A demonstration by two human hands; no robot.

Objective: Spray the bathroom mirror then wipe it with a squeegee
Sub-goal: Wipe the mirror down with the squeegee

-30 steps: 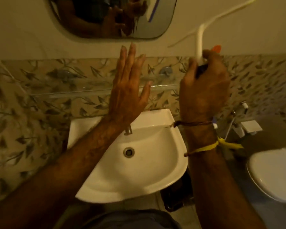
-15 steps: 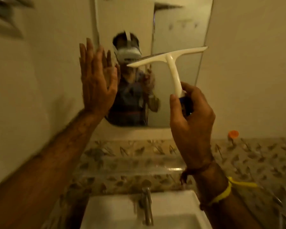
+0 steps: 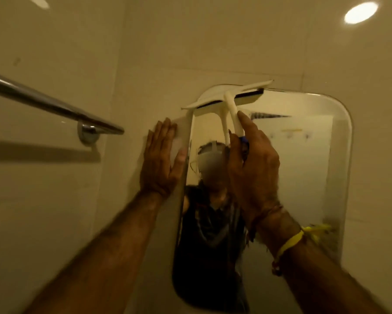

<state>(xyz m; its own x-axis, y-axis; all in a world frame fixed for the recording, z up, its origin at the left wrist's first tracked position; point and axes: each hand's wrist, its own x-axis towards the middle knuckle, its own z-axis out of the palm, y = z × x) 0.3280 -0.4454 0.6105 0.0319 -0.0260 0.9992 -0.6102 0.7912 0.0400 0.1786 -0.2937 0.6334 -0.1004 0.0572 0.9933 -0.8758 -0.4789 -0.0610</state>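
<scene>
The rounded wall mirror (image 3: 303, 168) fills the middle right of the head view. My right hand (image 3: 252, 171) grips the handle of a white squeegee (image 3: 230, 99), whose blade lies along the mirror's top left edge. My left hand (image 3: 161, 157) is flat and open, fingers together, pressed on the wall tile at the mirror's left edge. The mirror reflects the person holding the squeegee. No spray bottle is in view.
A chrome towel rail (image 3: 47, 105) juts from the left wall, close to my left hand. A round ceiling light (image 3: 360, 12) shines at the top right. Plain cream tiles surround the mirror.
The view tilted up from the sink to the mirror. My right hand raised the squeegee to the mirror's top edge. My left hand moved onto the wall beside the mirror.
</scene>
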